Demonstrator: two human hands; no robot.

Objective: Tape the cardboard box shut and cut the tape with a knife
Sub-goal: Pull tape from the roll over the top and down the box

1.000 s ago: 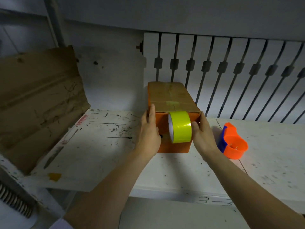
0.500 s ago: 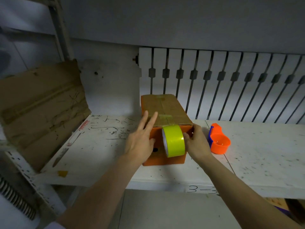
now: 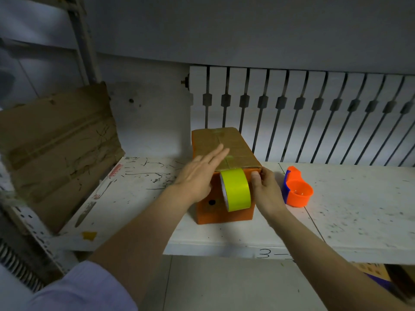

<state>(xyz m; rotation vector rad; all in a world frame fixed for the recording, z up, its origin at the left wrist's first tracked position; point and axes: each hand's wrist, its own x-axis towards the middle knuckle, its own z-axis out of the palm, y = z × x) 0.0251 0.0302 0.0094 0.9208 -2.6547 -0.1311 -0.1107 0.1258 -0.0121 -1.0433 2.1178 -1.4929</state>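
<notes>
A cardboard box (image 3: 233,144) with a brown top and orange sides stands on the white table (image 3: 359,209), its short end towards me. A roll of yellow-green tape (image 3: 237,189) hangs against the orange front face, its strip running up onto the top seam. My left hand (image 3: 199,171) lies flat on the near left part of the top, fingers stretched forward beside the strip. My right hand (image 3: 267,191) grips the box's right front corner, thumb on the top edge just right of the roll. No knife is visible.
An orange and blue plastic tape holder (image 3: 297,191) sits on the table just right of my right hand. A worn cardboard sheet (image 3: 58,142) leans at the left end. Behind the box are a white wall and slatted railing (image 3: 314,113).
My left hand has left the box's left side and slid up onto the top, fingers straightening forward. My right hand stays at the right front corner. The roll still hangs at the front.
</notes>
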